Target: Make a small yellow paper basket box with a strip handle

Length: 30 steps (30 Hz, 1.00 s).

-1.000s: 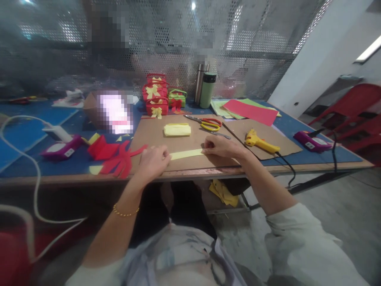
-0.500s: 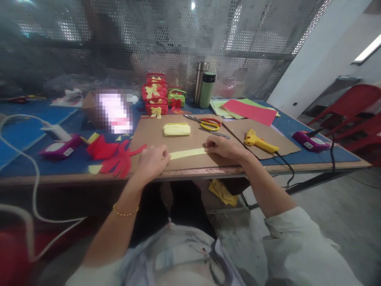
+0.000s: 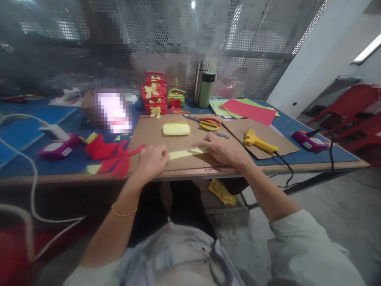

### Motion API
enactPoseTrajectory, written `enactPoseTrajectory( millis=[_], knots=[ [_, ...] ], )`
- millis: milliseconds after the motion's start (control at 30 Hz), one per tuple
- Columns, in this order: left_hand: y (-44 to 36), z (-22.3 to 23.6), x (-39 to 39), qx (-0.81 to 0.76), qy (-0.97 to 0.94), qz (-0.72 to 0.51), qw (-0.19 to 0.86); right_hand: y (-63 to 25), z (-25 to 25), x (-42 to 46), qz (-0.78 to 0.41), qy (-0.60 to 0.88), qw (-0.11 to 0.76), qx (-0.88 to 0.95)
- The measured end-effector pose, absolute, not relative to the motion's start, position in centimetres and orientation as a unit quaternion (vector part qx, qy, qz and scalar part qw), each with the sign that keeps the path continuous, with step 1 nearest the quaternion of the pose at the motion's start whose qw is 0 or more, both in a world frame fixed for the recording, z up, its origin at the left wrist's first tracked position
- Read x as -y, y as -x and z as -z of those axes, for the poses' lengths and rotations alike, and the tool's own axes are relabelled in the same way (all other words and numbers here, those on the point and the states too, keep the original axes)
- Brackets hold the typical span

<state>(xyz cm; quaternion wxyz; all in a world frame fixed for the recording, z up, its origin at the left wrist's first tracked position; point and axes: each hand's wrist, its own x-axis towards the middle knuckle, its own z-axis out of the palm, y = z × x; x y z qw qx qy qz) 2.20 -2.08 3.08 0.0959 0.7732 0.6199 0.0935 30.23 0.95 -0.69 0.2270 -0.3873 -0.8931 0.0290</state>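
The left hand [image 3: 153, 162] has its fingers pinched on one end of the yellow strip [image 3: 179, 154], flat on the brown cardboard [image 3: 149, 137], maybe to keep it straight. The right hand [image 3: 223, 151] touches the other end; I can't tell if its fingers grip

One head-worn view — facing forward and down, near the hands [image 3: 151, 162] and table [image 3: 315, 158].

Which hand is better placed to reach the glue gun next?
Probably the right hand, at the end of the yellow strip nearer the glue gun; the left hand is farther away.
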Motion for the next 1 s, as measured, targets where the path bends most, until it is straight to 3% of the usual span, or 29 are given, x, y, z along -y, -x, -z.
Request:
enactPoseTrajectory(
  millis=[133,433,733,1000],
  knots=[
    [-2.2,-3.0,1.9,-0.615,-0.777,-0.088,0.099,-30.0,1.2,-1.0,-0.039,0.314,0.216,0.924],
    [-2.1,-2.8,1.4,-0.614,-0.779,-0.081,0.1,-29.9,0.2,-0.2,0.004,0.331,0.172,0.928],
    [-2.1,-2.7,1.4,-0.606,-0.787,-0.077,0.088,-25.3,-2.5,2.7,0.099,0.357,0.022,0.928],
    [-2.2,-2.6,1.4,-0.61,-0.781,-0.089,0.104,-24.9,-1.7,3.3,0.127,0.353,0.032,0.927]
  ],
)
